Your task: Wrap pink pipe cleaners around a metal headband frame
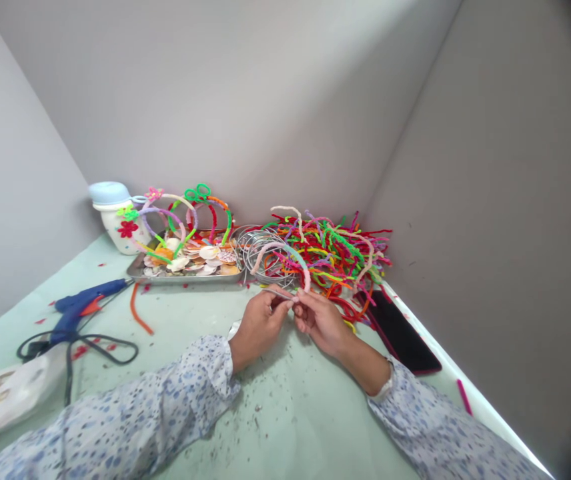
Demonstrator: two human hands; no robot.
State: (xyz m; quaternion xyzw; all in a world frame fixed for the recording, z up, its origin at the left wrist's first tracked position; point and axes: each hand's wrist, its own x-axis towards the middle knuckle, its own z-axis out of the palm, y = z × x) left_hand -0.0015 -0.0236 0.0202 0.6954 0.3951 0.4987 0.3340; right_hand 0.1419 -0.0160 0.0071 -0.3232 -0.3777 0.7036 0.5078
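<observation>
Centrally, left hand [260,320] and right hand [319,320] meeting over desk [285,413], both pinching thin headband [285,263] partly wrapped in pink pipe cleaner, band arching up behind fingers. Lying just behind: bare metal headbands [258,250], heap of coloured pipe cleaners [340,253]. Sitting left: tray [138,272] holding shells and finished headbands, white jar [115,223], blue glue gun [83,307]. Resting right: dark phone [400,333].
</observation>
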